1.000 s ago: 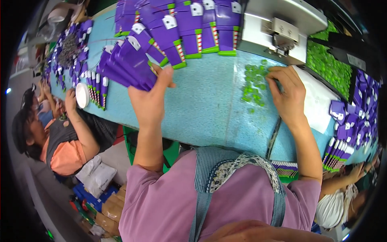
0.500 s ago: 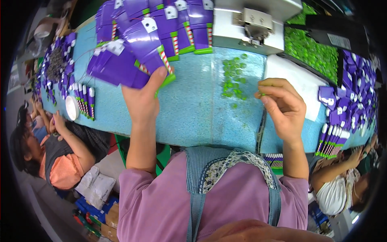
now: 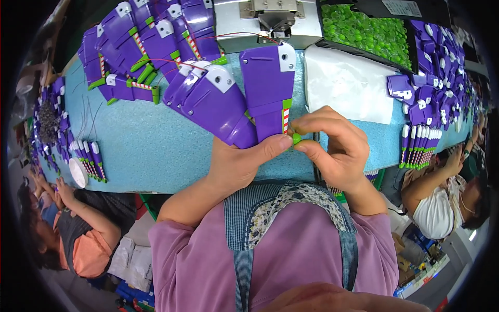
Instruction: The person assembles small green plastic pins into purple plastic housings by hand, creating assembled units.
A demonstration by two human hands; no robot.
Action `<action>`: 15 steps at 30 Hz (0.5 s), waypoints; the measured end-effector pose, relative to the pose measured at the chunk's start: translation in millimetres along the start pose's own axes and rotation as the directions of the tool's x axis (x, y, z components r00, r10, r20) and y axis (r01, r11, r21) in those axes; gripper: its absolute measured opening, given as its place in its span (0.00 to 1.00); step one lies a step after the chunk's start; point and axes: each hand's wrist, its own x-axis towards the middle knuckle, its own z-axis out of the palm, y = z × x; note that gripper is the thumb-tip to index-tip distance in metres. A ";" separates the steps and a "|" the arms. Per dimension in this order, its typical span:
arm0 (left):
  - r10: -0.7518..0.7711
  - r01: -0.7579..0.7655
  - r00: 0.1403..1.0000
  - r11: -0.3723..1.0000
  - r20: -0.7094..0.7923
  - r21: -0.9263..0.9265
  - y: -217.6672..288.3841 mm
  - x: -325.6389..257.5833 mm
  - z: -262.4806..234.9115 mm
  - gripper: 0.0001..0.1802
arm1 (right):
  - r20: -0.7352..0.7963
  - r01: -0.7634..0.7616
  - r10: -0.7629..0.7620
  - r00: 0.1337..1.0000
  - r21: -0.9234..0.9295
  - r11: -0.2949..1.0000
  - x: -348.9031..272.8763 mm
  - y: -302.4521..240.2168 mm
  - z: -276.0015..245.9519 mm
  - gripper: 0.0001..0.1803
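**Purple parts fanned in one hand, a green piece pinched in the other, in front of the metal machine**

In front of the metal machine (image 3: 234, 26), on the person's side of it, the left hand (image 3: 239, 161) is closed around the lower ends of several purple plastic parts. Its thumb lies across the bottom of the foremost purple part (image 3: 267, 78), which stands apart from the overlapping fan (image 3: 208, 101) on its left; its white-cornered top points toward the machine.

The right hand (image 3: 335, 148), also in front of the machine and a little to its right, has thumb and forefinger nearly together, with a small rounded green piece (image 3: 296, 138) between their tips. That piece sits beside the left thumb, at the purple part's lower right corner below the striped strip. Fingers cover the join, so whether it is loose or attached cannot be told.

The purple parts look light, stiff and glossy, likely to slide over one another, so a grip across their narrow lower ends seems best. The green piece is probably hard, light and slippery, best pinched by its sides. The thin red wire (image 3: 239, 35) near the machine's front looks flexible and easily snagged.

Right of the machine are a bin of green pieces (image 3: 364, 34) and, nearer the person, a white sheet (image 3: 348, 83).
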 end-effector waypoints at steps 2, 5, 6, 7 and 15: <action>0.022 -0.023 0.999 0.999 0.026 0.024 0.0 -0.1 -0.6 0.18 | 0.021 -0.016 0.016 1.000 -0.026 1.000 0.3 -2.5 -1.9 0.14; -0.010 0.007 0.999 0.997 0.032 0.080 1.7 1.9 -1.0 0.18 | 0.034 -0.024 0.027 0.999 -0.095 0.995 0.3 -5.9 -6.9 0.12; -0.010 0.004 0.999 0.994 0.053 0.107 2.9 2.9 -3.5 0.18 | 0.017 -0.034 0.037 0.999 -0.112 0.993 -0.5 -6.3 -9.7 0.12; -0.010 0.000 0.997 0.991 0.075 0.134 2.7 3.6 -2.2 0.18 | -0.001 -0.045 0.046 0.999 -0.128 0.991 -1.6 -6.3 -14.0 0.12; 0.070 -0.065 0.995 0.996 -0.075 0.064 -7.6 2.2 -12.7 0.17 | -0.279 -0.237 -0.028 0.960 -0.862 0.447 -17.8 49.0 -95.4 0.07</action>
